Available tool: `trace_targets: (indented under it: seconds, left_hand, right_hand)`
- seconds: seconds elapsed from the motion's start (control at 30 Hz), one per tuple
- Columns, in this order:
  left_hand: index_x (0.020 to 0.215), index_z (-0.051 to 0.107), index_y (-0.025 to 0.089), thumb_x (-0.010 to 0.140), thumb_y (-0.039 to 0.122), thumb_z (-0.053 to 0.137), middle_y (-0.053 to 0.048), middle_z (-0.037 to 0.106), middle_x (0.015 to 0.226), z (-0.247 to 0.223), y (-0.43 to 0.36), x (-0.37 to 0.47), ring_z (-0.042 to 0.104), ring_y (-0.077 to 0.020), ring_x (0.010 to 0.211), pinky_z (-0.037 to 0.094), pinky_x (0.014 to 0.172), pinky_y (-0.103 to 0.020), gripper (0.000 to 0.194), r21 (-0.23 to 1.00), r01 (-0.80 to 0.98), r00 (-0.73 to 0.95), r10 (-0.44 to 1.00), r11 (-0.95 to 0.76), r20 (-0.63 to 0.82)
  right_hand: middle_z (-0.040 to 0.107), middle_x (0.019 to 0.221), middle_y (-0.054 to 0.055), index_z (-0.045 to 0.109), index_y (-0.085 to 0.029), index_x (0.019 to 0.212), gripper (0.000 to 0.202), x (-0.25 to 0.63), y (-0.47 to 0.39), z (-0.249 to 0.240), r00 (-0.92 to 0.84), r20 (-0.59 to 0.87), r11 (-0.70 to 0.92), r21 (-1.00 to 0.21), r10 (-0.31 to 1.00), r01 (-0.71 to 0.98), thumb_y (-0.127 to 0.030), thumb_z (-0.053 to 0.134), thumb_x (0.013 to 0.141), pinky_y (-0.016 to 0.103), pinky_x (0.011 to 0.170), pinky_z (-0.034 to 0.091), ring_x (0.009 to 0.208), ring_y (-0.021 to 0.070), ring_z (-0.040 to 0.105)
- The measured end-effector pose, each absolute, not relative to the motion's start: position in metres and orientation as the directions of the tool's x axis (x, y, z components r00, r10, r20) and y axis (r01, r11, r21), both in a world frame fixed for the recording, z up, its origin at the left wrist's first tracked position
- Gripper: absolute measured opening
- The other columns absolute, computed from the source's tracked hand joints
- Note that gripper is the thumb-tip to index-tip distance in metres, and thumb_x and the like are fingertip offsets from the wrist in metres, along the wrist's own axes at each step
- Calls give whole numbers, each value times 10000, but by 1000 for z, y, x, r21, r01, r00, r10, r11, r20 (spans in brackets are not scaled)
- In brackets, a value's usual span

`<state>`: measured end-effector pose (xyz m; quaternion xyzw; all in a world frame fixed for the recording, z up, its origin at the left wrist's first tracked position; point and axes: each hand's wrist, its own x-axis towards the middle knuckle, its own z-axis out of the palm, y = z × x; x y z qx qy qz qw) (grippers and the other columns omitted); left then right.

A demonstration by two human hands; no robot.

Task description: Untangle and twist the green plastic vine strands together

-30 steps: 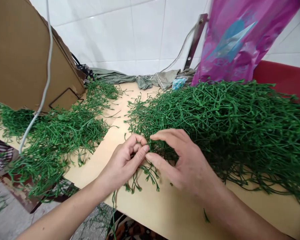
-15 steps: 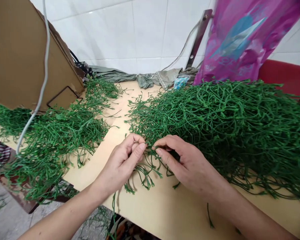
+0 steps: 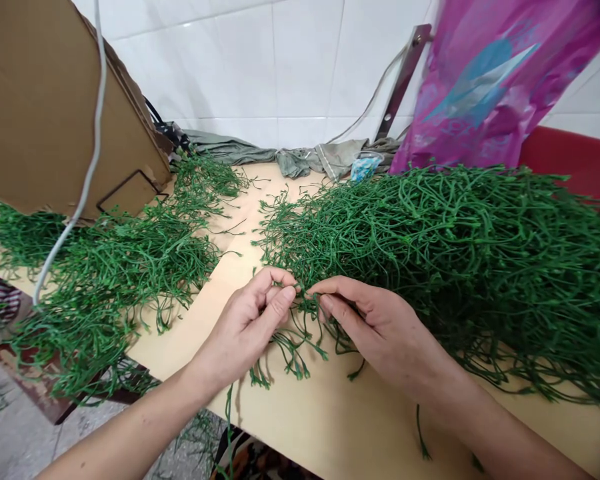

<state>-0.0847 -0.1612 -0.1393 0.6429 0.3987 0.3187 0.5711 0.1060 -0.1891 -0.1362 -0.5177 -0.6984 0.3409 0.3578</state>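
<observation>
On near part of tbl [image 3: 290, 420], L hand [image 3: 250, 323] has thumb & forefinger pinched on a thin green stem [image 3: 306, 292]; R hand [image 3: 387, 330], just beside, nips it too, fingertips nearly meeting L's. Big green heap [image 3: 455, 233] crowds R hand; smaller heap [image 3: 130, 260] lies far L, nr cardboard [image 3: 40, 100], w/ white cord [image 3: 96, 127] hanging across both. Loose sprig [image 3: 421, 433] by R forearm. Along back: grey-green cloth [image 3: 225, 148], clear tub w/ blue bits [image 3: 365, 167], metal bracket [image 3: 403, 83], purple bag [image 3: 470, 100] behind big heap, red panel [image 3: 565, 157] at R.
</observation>
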Motion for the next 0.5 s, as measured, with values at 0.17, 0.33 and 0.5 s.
trace_targets:
  seconds: [0.17, 0.33, 0.5]
  left_hand:
    - [1051, 502, 192, 1019, 421, 470, 90, 337, 629, -139, -162, -85, 282, -94, 563, 250, 518, -216, 234, 986, 164, 464, 884, -26, -54]
    - [1070, 507, 198, 1017, 440, 473, 96, 306, 623, -142, -162, -85, 266, -93, 552, 244, 509, -220, 250, 982, 180, 455, 890, -55, -34]
    - [1031, 526, 198, 1018, 446, 469, 94, 313, 613, -143, -162, -86, 290, -93, 552, 267, 517, -224, 255, 966, 234, 466, 884, -108, -14]
  right_hand:
    - [502, 648, -40, 670, -210, 962, 250, 107, -191, -136, -237, 96, 189, -892, 967, 411, -204, 420, 974, 221, 523, 378, 568, 114, 450]
    - [534, 666, -29, 670, -210, 941, 228, 104, -194, -131, -205, 119, 202, -865, 972, 459, -264, 451, 972, 236, 521, 364, 577, 117, 453]
    - [573, 686, -24, 665, -209, 897, 124, 100, -196, -134, -202, 156, 242, -810, 967, 535, -240, 549, 928, 246, 530, 370, 593, 122, 485]
